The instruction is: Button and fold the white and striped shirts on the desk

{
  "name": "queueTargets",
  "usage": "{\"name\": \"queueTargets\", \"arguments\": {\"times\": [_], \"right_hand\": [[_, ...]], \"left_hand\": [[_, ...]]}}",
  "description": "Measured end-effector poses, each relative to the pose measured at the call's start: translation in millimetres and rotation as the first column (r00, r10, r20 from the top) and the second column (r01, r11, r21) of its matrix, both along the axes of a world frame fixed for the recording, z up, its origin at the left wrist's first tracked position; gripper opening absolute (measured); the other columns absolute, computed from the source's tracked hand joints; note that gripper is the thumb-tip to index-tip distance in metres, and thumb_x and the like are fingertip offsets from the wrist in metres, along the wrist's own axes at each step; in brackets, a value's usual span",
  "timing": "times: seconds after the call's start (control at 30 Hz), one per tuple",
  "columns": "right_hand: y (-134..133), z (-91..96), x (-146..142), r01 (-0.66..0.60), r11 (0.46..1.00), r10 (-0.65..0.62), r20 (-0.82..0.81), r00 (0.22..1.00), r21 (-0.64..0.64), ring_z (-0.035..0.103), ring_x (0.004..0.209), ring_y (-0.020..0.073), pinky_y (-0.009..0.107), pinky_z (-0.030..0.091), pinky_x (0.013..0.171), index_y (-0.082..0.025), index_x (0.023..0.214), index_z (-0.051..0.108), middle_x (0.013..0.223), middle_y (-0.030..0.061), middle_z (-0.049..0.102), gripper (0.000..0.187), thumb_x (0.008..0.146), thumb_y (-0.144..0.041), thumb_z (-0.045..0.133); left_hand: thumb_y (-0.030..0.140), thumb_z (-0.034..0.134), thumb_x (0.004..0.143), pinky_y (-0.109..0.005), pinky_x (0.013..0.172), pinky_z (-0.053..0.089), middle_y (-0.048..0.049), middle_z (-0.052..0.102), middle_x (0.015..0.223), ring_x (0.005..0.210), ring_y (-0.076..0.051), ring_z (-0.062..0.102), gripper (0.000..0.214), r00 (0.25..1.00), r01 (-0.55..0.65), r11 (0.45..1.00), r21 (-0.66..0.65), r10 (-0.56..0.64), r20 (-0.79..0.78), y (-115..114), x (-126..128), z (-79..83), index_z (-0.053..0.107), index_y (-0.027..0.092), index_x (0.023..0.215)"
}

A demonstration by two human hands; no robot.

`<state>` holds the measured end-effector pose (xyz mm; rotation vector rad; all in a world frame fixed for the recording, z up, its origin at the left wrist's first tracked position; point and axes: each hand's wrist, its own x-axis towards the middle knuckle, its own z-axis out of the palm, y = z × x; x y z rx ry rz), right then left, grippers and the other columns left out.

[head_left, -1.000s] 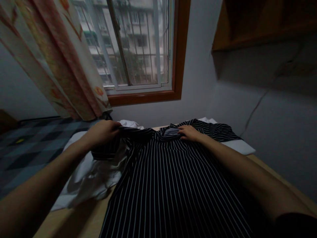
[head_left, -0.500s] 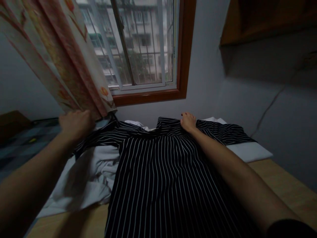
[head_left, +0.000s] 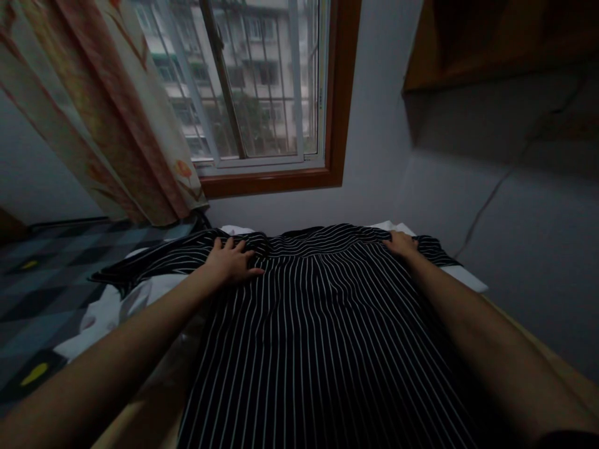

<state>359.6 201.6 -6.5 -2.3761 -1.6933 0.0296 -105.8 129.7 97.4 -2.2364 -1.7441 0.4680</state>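
Note:
A black shirt with thin white stripes lies spread flat on a wooden table. My left hand rests palm down on its left shoulder, fingers stretched out and apart. My right hand lies flat on the right shoulder near the far edge, fingers extended on the cloth. The left sleeve stretches out leftward over white cloth. Neither hand holds anything.
White garments lie under and beside the shirt at the left, and a white piece shows at the far right. A window with a floral curtain faces me. A grey wall runs along the right. Checkered floor lies left.
My left hand let go of the sleeve it had pulled out to the left and came back onto the shirt's left shoulder. My right hand slid from the collar rightward to the right shoulder.

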Motion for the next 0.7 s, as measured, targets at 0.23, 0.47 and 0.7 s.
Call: {"name": "queueTargets", "arguments": {"times": [0.23,0.47,0.7], "right_hand": [[-8,9.9,23,0.182,0.934,-0.200,0.027,0.979,0.307,0.053,0.109,0.0299,0.046,0.038,0.090,-0.014,0.114,0.062,0.115,0.0170,0.062,0.036,0.093,-0.024,0.035],[-23,7.1,37,0.010,1.000,-0.010,0.101,0.995,-0.003,0.058,0.105,0.0317,0.047,0.041,0.088,-0.013,0.108,0.068,0.112,0.0204,0.065,0.035,0.085,-0.017,0.042],[-58,19.5,-21,-0.238,0.928,0.196,0.170,0.966,0.286,0.037,0.134,0.0315,0.048,0.031,0.107,-0.010,0.138,0.045,0.144,0.0196,0.043,0.056,0.095,-0.043,0.035]], "left_hand": [[0.072,0.031,0.085,-0.066,0.109,0.001,-0.0139,0.040,0.148,0.140,-0.042,0.024,0.077,0.997,0.009,0.996,0.093,-0.016,0.077,2,-20,-5.6,0.046,0.023,0.143],[0.071,0.035,0.084,-0.067,0.107,0.011,-0.0161,0.043,0.146,0.135,-0.042,0.034,0.077,0.989,-0.071,0.997,0.033,0.066,0.132,-7,-20,-6.0,0.045,0.023,0.143],[0.063,0.034,0.089,-0.045,0.097,0.040,-0.0185,0.056,0.133,0.118,-0.034,0.054,0.071,0.897,-0.260,0.918,0.301,0.115,0.426,-27,-79,55.8,0.051,0.012,0.135]]}}
